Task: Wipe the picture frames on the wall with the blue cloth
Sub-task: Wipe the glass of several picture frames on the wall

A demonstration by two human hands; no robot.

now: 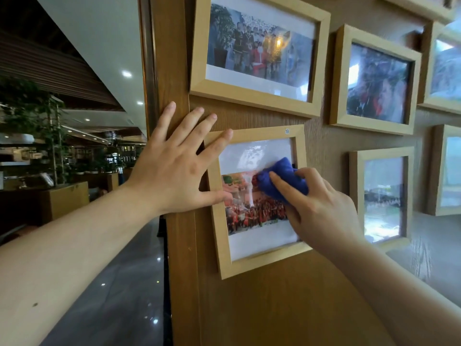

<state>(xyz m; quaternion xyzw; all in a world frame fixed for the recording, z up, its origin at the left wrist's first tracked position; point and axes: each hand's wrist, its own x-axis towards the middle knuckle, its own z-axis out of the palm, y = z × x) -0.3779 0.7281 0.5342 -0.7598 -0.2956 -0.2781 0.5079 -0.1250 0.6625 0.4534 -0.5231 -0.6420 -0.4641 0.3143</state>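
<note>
I am pressing the left hand [172,168] flat, fingers spread, on the frame [259,264] edge. My right hand [321,208] is gripping the bunched cloth [279,178] against its glass, hiding part of the photo.

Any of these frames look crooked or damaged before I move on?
No damage visible. The frame being wiped sits tilted, its top leaning left; wide-angle distortion may add to that. The left hand braces it while the right hand presses the blue cloth.
</note>
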